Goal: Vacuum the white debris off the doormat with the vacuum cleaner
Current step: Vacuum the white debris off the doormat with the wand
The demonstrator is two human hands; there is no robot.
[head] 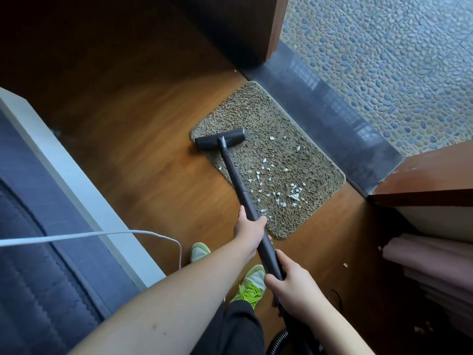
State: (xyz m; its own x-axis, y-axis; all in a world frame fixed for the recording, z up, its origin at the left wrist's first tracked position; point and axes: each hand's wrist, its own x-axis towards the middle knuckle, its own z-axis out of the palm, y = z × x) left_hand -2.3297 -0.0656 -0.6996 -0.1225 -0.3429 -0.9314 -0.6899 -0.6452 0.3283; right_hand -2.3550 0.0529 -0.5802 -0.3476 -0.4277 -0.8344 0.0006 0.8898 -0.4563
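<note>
I have both hands wrapped round the dark grey vacuum wand: my left hand grips it higher up the tube, my right hand clasps it nearer me. The flat grey floor head sits on the left edge of the shaggy tan doormat, well left of the white paper-like debris scattered across the mat's near right part. I judge the best stroke is to draw the head rightward and nearer through the scraps, keeping it flat and slow so the mat doesn't bunch.
</note>
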